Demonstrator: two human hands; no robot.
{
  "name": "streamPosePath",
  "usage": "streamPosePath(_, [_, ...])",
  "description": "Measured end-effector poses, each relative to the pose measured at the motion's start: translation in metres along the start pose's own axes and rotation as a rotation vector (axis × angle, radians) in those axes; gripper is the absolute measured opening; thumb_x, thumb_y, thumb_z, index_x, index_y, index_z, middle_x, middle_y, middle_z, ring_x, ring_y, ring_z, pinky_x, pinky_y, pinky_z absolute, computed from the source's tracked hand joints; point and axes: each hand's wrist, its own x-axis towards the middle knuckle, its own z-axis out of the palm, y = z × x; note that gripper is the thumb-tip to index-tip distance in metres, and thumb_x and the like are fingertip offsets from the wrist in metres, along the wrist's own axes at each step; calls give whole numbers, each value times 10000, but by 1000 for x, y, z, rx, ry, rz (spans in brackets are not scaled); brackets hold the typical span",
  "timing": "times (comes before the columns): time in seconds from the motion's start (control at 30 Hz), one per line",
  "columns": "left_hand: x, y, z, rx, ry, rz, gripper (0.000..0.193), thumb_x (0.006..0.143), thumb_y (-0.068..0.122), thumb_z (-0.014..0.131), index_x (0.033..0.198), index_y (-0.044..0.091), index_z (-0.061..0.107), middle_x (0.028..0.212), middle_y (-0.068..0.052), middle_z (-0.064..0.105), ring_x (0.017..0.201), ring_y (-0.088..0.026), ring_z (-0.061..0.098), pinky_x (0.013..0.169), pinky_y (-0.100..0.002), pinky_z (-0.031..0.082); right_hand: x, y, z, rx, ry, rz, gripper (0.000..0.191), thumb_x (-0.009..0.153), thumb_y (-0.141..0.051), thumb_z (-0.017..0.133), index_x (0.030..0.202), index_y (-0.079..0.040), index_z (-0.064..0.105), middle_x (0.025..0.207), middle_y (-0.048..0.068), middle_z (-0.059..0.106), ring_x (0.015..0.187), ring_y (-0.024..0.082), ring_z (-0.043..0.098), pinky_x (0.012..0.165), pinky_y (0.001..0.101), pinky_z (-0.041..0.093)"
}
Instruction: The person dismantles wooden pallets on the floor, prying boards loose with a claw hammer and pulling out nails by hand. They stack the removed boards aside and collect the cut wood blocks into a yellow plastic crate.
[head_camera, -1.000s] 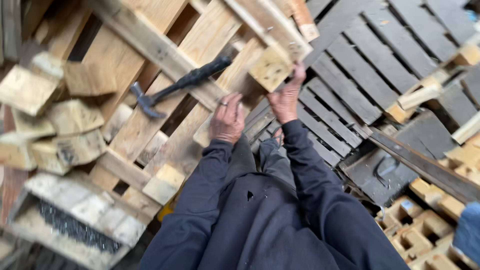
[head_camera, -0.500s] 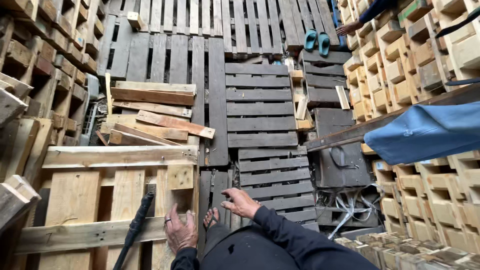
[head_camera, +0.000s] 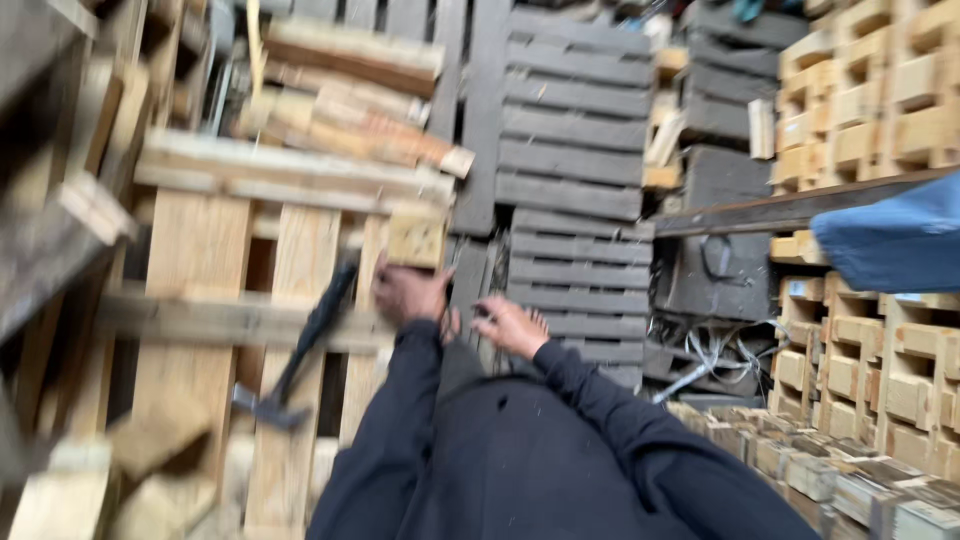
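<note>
Nearest, sleeves: both arms were clad in dark fabric and stretched forward.
Left hand (head_camera: 408, 296): it was curled, fingers closed against a small wooden block (head_camera: 416, 238) just above it, apparently to steady it; the grip itself was blurred.
Right hand (head_camera: 510, 325): it was held open and empty, fingers loosely spread, close beside the left.
Hammer (head_camera: 297, 358): it was laid down-left of the left hand across the pale pallet (head_camera: 200, 260), untouched.
Farther: grey pallets (head_camera: 575, 150) were stacked beyond both hands.
</note>
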Motion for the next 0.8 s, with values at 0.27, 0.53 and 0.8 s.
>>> streamPosePath(0.27, [56,41,0,-5,280,91,1309,586,502,957,1577,191,161,1627,-142,324,1476,-398,288,1153,-684,229,14,21,4,209,-35,-101,387,972,-223,648,1296,-12,659,1031,155,750,949,240,717,855,378,553])
streamPosePath(0.53, [41,-2,23,78,272,54,1232,526,615,940,1489,211,287,1547,-40,367,1443,-330,312,1217,-585,215,33,55,-12,484,-209,139,416,1007,-188,624,1351,42,582,1171,102,730,1002,145,692,903,285,559])
streamPosePath(0.8, [51,-19,32,73,338,177,1264,438,598,991,1456,245,330,1490,-6,376,1409,-325,326,1205,-604,196,96,47,-29,443,-231,15,434,1037,-222,645,1394,18,591,1173,87,724,1002,127,678,907,285,561])
